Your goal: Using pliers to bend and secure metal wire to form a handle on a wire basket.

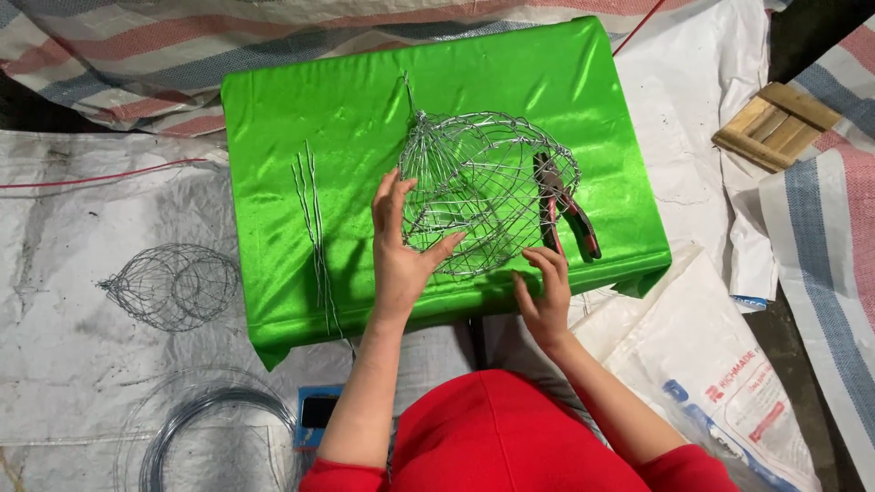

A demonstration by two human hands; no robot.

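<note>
The person's red top is filling the near edge, and beyond it the green cloth-covered table is carrying a wire mesh basket at its middle, likely light, springy and easily bent, best gripped at the rim. The left hand is cupping that rim with fingers spread, the right hand is pressing loosely curled fingers on the near rim, and pliers are lying beside it.

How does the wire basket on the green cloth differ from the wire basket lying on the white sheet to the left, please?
The wire basket on the green cloth is rounded and open, while the wire basket on the white sheet looks flatter. The first is touched by the left hand and right hand; the second lies untouched. The first looks bright silver, the second duller grey. Both are woven wire mesh.
</note>
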